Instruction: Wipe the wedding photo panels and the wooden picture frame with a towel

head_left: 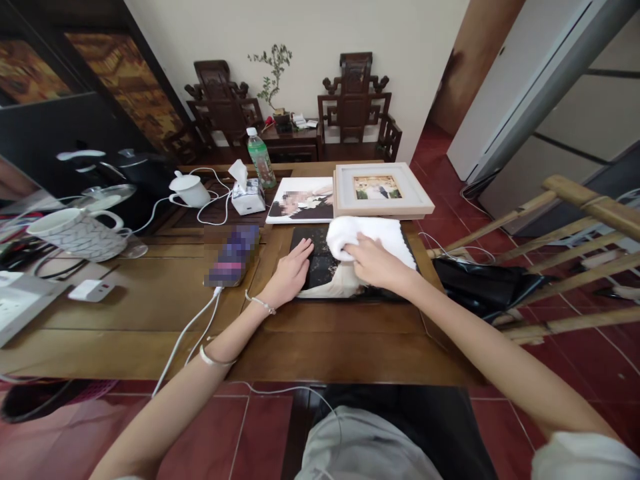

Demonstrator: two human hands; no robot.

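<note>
A dark photo panel [320, 267] with a pale dress in its picture lies flat on the wooden table in front of me. My left hand [295, 268] rests with fingers stretched out on the panel's left edge. A folded white cloth [395, 237] covers much of the panel's upper right part. My right hand [375, 263] grips the cloth and presses it on the panel. Behind the panel lie a white-edged photo panel [300, 200] and, to its right, a light wooden picture frame [423, 200] with a small photo inside.
Left of the panel lies a phone [233, 257] with a white charging cable. Further left stand a tissue box [249, 198], a green-labelled bottle [261, 157], a white lidded cup [190, 190], a patterned mug [80, 233] and a power strip [25, 300]. A wooden chair [565, 207] stands at right.
</note>
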